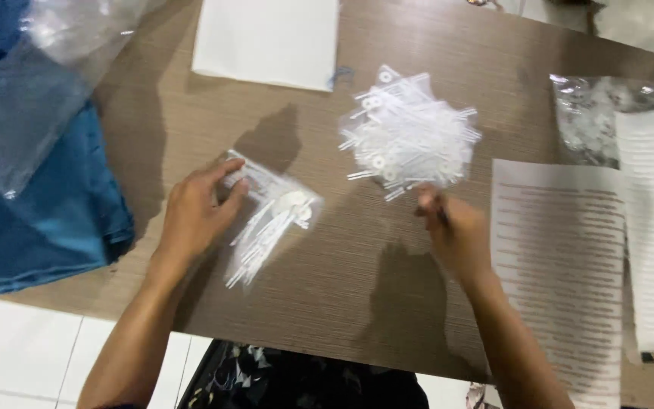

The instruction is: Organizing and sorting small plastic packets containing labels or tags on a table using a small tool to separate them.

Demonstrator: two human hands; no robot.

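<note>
1. Left hand [194, 216], frame centre-left: fingers spread flat, pressing clear bag [270, 216] of white plastic sticks onto counter [357, 280].
2. Right hand [456, 231], centre-right: fingertips pinched together at lower edge of loose white stick pile [406, 136].

A brown wood-grain table [357, 273] stands over a white tiled floor [32, 348], lit brightly from above.

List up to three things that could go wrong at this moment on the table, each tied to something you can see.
1. The loose heap of small clear plastic sticks could scatter if the right hand knocks it.
2. The small clear plastic bag under the left hand spills sticks from its open end; more might slide out.
3. Stray sticks might slip under the lined white sheet.
</note>
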